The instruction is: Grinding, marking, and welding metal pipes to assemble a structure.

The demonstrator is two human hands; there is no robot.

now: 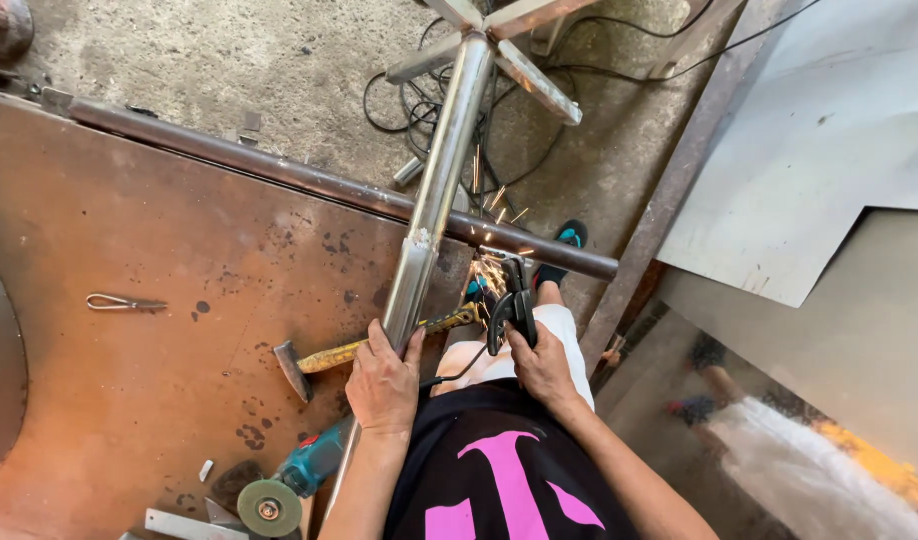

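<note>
Left hand [382, 385] grip closed round steel tube [434, 200] lying across rusty tabletop [129, 230]; right hand [542, 365] clamps electrode holder [514, 300]. Sparks at joint (weld underway, seam unfinished). Hammer [359, 350] beside tube.

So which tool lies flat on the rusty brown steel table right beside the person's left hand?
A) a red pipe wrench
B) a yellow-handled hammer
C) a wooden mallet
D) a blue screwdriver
B: a yellow-handled hammer lies on the rusty brown steel table, just beside the left hand, which grips the shiny steel tube.
</note>
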